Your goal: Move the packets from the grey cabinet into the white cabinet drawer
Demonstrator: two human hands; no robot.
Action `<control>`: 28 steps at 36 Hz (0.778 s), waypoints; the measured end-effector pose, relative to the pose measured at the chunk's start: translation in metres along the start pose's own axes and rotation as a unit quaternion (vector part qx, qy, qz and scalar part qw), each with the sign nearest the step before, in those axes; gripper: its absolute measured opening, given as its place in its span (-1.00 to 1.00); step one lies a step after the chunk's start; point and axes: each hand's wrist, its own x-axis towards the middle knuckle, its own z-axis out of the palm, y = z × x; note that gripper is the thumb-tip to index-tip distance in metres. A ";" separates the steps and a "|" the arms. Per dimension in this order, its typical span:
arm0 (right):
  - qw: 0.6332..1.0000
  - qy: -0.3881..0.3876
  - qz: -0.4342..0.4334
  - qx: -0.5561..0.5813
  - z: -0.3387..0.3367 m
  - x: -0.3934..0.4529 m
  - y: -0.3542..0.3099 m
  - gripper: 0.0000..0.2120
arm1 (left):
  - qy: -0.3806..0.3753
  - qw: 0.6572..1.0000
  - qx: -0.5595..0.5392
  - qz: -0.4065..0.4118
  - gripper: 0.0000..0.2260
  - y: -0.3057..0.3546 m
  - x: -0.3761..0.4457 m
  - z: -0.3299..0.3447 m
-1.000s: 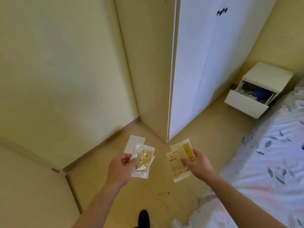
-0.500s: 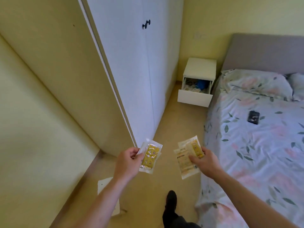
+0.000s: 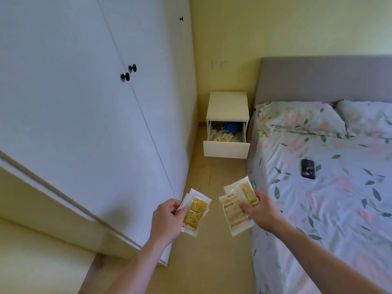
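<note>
Carrying packets: left hand point(image 3: 167, 221) pinches yellow packets point(image 3: 194, 212), right hand point(image 3: 259, 211) grips more packets point(image 3: 235, 209). Next: reach open white drawer point(image 3: 226, 149), release.

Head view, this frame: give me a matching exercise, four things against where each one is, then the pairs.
Things:
1. packets with yellow patterned sachet
2. packets with printed label
3. black phone
4. open drawer

Places:
A. lying on the flowered bedspread
B. pulled out of the white bedside cabinet
C. held in the left hand
D. held in the right hand

Pairs: 1-C, 2-D, 3-A, 4-B
</note>
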 end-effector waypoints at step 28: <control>0.983 0.117 0.129 0.058 -0.127 0.343 -0.048 -0.85 | -0.126 0.988 0.091 0.020 -0.79 0.150 0.455 0.154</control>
